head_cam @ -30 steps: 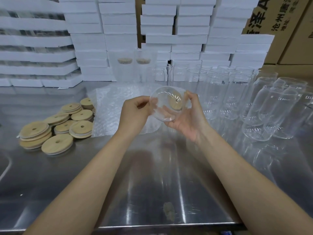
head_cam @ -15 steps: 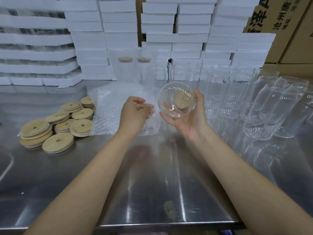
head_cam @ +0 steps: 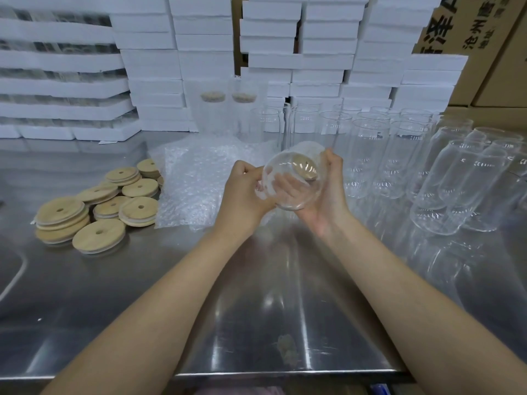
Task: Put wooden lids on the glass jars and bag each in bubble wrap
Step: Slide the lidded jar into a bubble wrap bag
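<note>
Jar (head_cam: 293, 182), wooden lid (head_cam: 304, 166) fitted, lies tilted in the curled grip of left hand (head_cam: 244, 195) and right hand (head_cam: 328, 195) above the bench (head_cam: 256, 303).

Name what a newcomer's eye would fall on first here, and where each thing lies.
The glass jar, a wooden lid showing through it, is held tilted mid-frame by the left hand and right hand. Loose wooden lids heap at the left of the steel table; empty jars crowd its right. White foam boxes stack up behind.
</note>
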{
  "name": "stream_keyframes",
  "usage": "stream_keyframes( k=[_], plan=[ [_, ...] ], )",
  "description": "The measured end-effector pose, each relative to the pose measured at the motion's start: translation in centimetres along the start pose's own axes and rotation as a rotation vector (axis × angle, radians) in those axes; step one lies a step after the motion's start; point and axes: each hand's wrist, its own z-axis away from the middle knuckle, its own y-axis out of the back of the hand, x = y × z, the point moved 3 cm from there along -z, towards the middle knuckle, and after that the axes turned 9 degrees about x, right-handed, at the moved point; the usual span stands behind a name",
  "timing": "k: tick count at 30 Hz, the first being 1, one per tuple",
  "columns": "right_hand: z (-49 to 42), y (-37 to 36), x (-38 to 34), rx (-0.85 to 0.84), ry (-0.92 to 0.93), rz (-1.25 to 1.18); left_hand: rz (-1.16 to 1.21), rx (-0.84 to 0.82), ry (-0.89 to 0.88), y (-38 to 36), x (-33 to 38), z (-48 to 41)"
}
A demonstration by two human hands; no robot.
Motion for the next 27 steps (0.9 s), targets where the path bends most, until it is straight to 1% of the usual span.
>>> stream_keyframes(
  k=[5, 11, 15, 18, 21, 24, 27],
  plan=[
    [-0.4, 0.2, 0.1, 0.017, 0.035, 0.000, 0.002, -0.039, 0.010, -0.2, -0.1, -0.2],
    [-0.6, 0.5, 0.0, 0.054, 0.071, -0.001, -0.031, 0.008, -0.011, 0.2, -1.0, -0.5],
    [-0.2, 0.2, 0.5, 0.019, 0.027, 0.030, -0.101, 0.003, -0.009, -0.6, -1.0, -0.4],
    [-0.1, -0.1, 0.6, -0.020, 0.044, 0.073, -0.046, 0.014, -0.032, -0.7, -0.7, -0.1],
    [-0.2, -0.1, 0.6, -0.006, 0.063, 0.075, 0.023, 0.022, -0.043, -0.3, -0.6, -0.2],
    [-0.4, 0.1, 0.3, 0.032, 0.084, 0.044, -0.050, 0.017, -0.025, -0.2, -1.0, -0.6],
    [-0.4, 0.5, 0.0, 0.111, 0.101, 0.051, -0.042, 0.013, 0.022, -0.1, -1.1, -0.7]
  ],
)
